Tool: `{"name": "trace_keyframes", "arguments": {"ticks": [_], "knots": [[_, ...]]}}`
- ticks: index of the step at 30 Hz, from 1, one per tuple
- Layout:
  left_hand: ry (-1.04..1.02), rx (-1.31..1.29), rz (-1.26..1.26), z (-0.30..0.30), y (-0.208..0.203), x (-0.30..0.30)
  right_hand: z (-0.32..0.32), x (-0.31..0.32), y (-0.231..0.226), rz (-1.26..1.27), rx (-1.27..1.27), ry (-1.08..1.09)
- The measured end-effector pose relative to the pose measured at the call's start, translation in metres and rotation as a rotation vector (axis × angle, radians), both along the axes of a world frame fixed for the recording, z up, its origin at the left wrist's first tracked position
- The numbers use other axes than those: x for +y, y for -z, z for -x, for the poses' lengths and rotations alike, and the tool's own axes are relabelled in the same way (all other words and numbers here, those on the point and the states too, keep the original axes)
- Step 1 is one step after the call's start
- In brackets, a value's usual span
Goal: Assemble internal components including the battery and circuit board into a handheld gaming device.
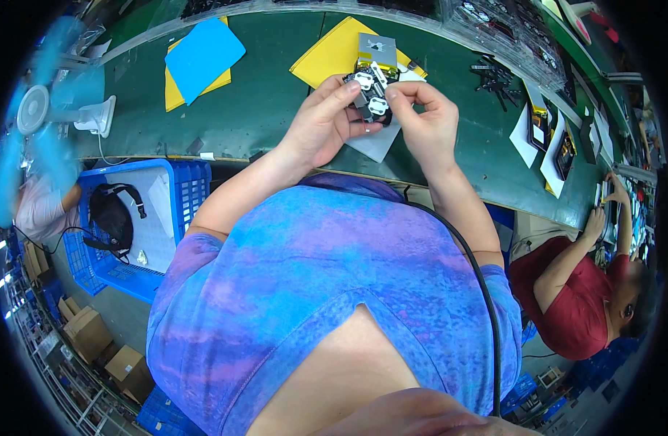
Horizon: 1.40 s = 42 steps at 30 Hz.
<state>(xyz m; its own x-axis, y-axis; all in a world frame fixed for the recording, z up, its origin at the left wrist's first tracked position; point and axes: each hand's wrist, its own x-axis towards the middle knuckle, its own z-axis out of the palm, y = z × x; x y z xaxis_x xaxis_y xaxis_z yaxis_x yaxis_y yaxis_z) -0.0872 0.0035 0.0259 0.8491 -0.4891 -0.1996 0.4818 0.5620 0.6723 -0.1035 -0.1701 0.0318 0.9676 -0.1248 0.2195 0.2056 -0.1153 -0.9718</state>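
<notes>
Over the near edge of the green worktable, my left hand (pixel 321 122) is closed round a small black-and-white electronic assembly (pixel 377 106), thumb on its left side and fingers beneath. White oblong pieces show on its upper face. My right hand (pixel 430 122) meets the assembly's right edge with thumb and index finger pinched together; whatever lies between those fingertips is too small to make out. Just beyond the assembly, a grey square plate (pixel 377 47) rests partly over a yellow sheet (pixel 323 62). Below the hands lies a pale grey sheet (pixel 377 147), partly covered by them.
Left on the table, a blue sheet (pixel 207 58) overlaps a yellow one; a fan (pixel 33 109) stands beyond. A blue basket (pixel 188 171) holds a black bag. At right are black parts (pixel 494 76), devices on white sheets (pixel 539 136) and a co-worker (pixel 577 305). Clear trays (pixel 505 36) line the back.
</notes>
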Motion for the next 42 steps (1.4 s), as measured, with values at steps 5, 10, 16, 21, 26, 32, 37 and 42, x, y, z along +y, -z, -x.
{"name": "trace_keyframes", "arguments": {"ticks": [5, 10, 16, 21, 26, 32, 37, 42], "knots": [[-0.073, -0.046, -0.192, -0.006, 0.008, 0.002, -0.002, 0.009, -0.003, 0.566, -0.314, 0.025], [-0.194, -0.119, -0.272, -0.019, 0.008, 0.024, -0.021, -0.028, -0.005, 0.716, -0.359, -0.201], [-0.19, -0.094, -0.408, -0.021, 0.005, 0.056, -0.032, -0.048, -0.001, 1.088, -0.546, -0.441], [-0.162, -0.069, -0.383, -0.02, 0.004, 0.063, -0.032, -0.026, 0.014, 1.047, -0.552, -0.385], [-0.154, -0.09, -0.385, -0.025, 0.015, 0.069, -0.021, -0.001, 0.03, 1.044, -0.606, -0.241], [-0.137, -0.157, -0.526, -0.033, 0.023, 0.07, -0.044, -0.006, 0.018, 0.999, -0.37, -0.115], [-0.1, -0.337, -0.801, -0.046, 0.021, 0.062, -0.072, -0.016, 0.028, 1.004, -0.412, -0.169], [-0.067, -0.432, -0.913, -0.059, 0.026, 0.056, -0.089, -0.015, 0.03, 0.829, -0.17, -0.299]]}}
